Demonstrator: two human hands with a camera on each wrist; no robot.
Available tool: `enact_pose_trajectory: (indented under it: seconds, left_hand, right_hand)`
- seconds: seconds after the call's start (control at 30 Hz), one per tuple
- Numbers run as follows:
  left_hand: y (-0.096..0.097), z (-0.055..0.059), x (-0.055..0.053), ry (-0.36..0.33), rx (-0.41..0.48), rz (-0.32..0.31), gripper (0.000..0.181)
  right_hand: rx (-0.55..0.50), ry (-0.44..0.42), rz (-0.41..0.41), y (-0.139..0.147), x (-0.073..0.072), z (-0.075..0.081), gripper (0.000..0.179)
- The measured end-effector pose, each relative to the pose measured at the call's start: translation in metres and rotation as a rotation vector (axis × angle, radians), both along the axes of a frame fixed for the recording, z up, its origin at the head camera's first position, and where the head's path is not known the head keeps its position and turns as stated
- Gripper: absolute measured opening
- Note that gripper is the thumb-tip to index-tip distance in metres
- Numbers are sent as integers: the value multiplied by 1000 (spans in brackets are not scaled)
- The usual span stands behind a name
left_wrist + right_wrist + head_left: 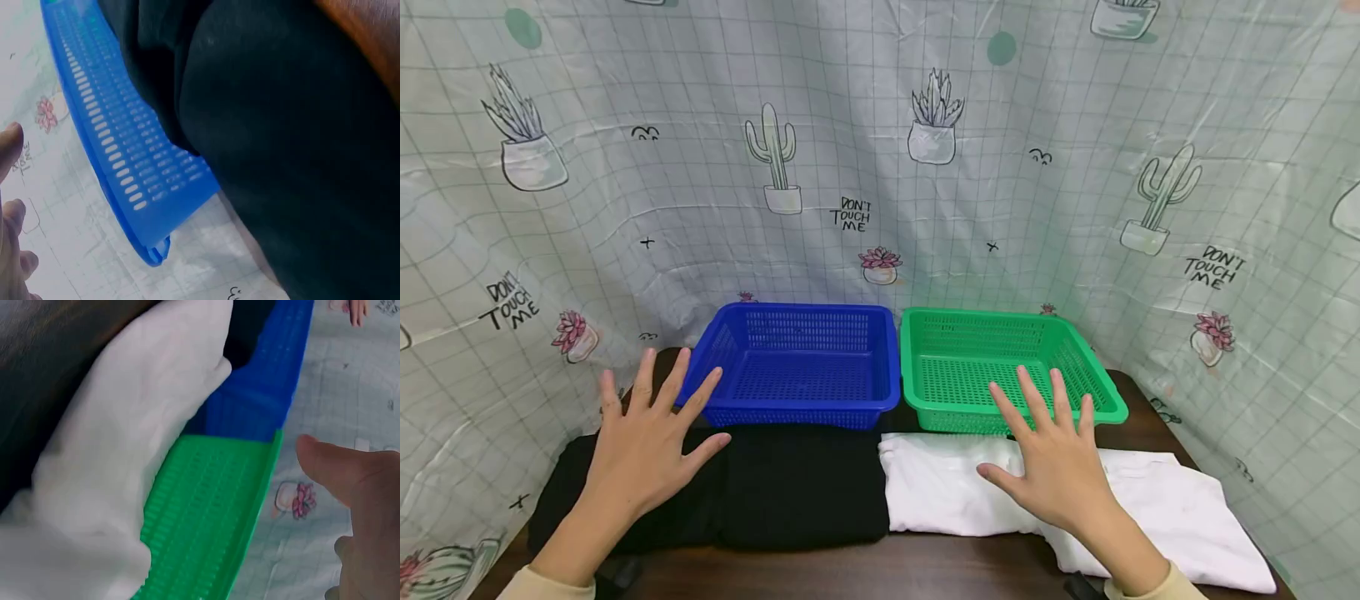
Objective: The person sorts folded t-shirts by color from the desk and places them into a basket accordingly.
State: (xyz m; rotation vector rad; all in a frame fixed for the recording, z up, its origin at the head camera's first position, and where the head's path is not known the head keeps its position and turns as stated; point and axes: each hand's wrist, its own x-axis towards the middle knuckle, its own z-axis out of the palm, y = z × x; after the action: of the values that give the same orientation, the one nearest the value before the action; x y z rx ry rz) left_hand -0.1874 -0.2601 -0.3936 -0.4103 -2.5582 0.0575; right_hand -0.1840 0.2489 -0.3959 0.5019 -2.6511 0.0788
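Observation:
My left hand is held with its fingers spread above folded black cloth, in front of the blue basket. My right hand hovers, fingers splayed, over folded white cloth in front of the green basket. Neither hand holds anything. The black cloth lies as two side-by-side pieces, and the white as two, the right one askew. In the left wrist view, black cloth fills much of the frame beside a few fingertips. White cloth and my thumb show in the right wrist view.
Behind the cloth stand a blue plastic basket and a green one, side by side; no contents show in either. All rest on a dark brown wooden table. A curtain printed with cacti hangs at the back and sides.

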Motion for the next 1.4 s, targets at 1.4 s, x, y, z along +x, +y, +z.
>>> enact_pose_trajectory:
  seconds: [1.4]
  left_hand:
    - [20, -14, 2, -1086, 1000, -60, 81]
  right_hand:
    - [-1112, -1141, 315, -113, -30, -40, 93]
